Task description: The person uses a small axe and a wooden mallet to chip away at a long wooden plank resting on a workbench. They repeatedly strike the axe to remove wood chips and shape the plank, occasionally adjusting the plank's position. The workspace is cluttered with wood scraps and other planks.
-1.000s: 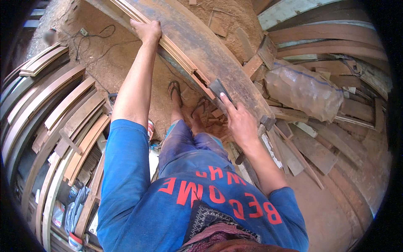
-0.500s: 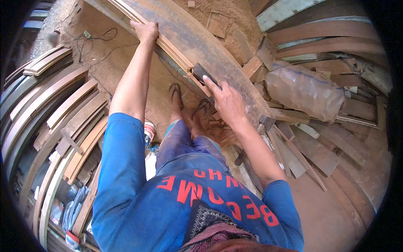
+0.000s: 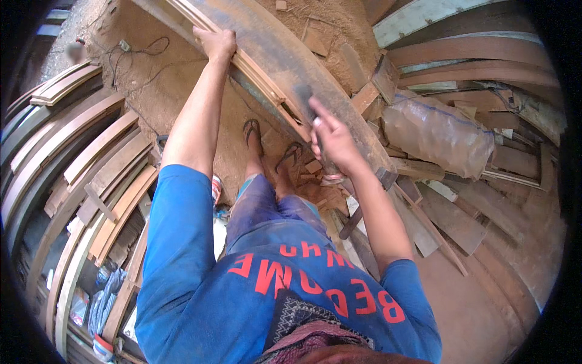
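Note:
My left hand (image 3: 216,43) is closed around a long grooved wooden strip (image 3: 257,76), which lies slantwise along the near edge of a worn wooden bench (image 3: 273,45). Toward the strip's right end a notch shows in the wood. My right hand (image 3: 335,142) grips a chisel (image 3: 328,164) with a dark, flat blade, its index finger stretched along the tool. Motion smears the blade, which hovers over the bench just beyond the strip's cut end. Whether it touches anything I cannot tell.
Curved wooden pieces (image 3: 73,142) are stacked at the left. A bulging translucent sack (image 3: 436,133) lies at the right among boards and offcuts. Near the bench's right end sits a dark block (image 3: 385,178). A black cord (image 3: 136,57) crosses the sawdust-covered floor beyond my left arm.
My right hand has lifted the chisel off the strip's end and shifted slightly right and toward me. My left hand keeps its hold, moving slightly right in the picture with the strip.

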`<act>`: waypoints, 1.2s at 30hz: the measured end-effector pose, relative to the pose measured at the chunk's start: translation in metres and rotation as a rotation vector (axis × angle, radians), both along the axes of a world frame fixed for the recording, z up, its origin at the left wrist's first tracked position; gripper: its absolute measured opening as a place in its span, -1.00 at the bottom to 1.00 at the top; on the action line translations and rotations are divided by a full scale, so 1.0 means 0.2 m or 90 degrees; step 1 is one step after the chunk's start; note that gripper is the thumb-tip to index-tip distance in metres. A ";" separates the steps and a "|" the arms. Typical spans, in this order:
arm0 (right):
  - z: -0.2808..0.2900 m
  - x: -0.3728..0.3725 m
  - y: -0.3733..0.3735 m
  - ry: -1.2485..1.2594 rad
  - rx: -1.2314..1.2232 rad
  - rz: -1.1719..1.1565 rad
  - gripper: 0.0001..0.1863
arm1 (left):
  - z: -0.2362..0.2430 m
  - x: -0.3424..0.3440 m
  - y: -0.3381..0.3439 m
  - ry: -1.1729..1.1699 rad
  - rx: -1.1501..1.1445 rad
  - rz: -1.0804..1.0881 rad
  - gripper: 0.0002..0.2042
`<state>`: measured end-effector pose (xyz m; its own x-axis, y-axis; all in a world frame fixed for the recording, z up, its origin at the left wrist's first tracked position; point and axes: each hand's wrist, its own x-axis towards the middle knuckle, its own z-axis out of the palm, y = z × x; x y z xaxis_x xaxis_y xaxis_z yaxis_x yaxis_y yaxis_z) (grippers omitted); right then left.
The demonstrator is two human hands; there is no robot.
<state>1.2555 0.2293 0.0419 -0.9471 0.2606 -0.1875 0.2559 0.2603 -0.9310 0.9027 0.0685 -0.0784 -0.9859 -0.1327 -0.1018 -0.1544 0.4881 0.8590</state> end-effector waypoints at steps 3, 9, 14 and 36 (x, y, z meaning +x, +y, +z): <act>0.26 -0.16 0.09 -0.061 -0.521 -0.220 -0.38 | 0.13 0.05 0.01 -0.035 -0.024 -0.003 0.08; 0.18 0.03 0.20 -0.241 -0.242 -0.177 -0.44 | 0.27 0.19 -0.08 0.262 -0.196 -0.120 -0.13; -0.04 0.10 0.01 -0.189 0.043 -0.175 -0.32 | 0.63 0.79 -0.12 0.309 -0.190 -0.713 -0.58; -0.06 0.13 0.02 -0.161 0.111 -0.187 -0.52 | 0.57 0.63 -0.05 0.263 -0.055 -0.760 -0.84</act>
